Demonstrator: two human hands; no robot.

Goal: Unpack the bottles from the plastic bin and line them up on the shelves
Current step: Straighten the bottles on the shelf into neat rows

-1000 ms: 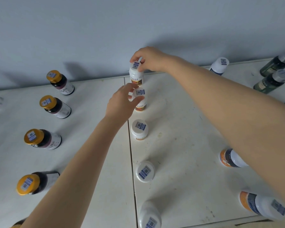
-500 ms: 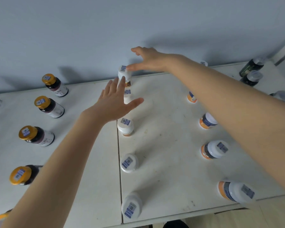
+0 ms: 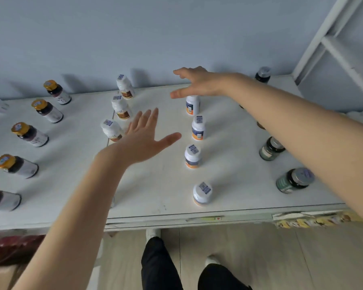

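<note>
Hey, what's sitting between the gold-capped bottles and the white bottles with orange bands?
In the head view, a row of white bottles with brown labels, partly behind the open left hand.

Matt white shelf (image 3: 159, 185) w/ scuffs; glossy plastic bottles (image 3: 198, 128), gold caps (image 3: 20, 128).

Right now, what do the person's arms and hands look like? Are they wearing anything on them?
The left arm and right arm are bare as far as the picture shows, with no sleeves. The left hand and right hand have no gloves, and I see no rings, watch or bracelet. Lower down are black trousers.
</note>
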